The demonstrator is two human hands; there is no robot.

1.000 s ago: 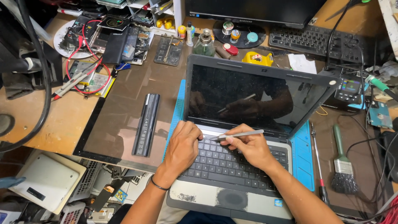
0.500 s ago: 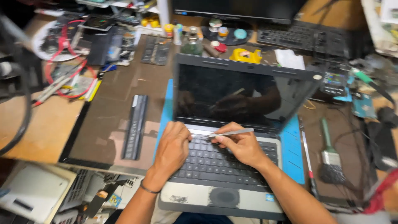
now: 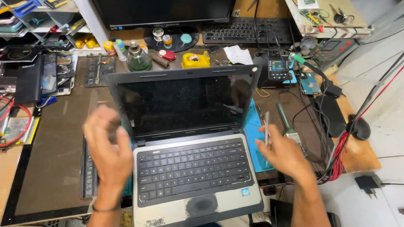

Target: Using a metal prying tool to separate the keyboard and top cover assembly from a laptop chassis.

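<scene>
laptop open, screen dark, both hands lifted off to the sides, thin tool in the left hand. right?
One thing is off: the thin tool is in the right hand, not the left hand, which is empty. The head view shows it. The laptop is open with a dark screen, hands off to either side.

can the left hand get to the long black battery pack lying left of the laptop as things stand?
Probably yes. The left hand is raised, open and empty, directly beside the battery pack, which lies flat on the dark mat with nothing on top. The laptop sits just to its right, not over it.
</scene>
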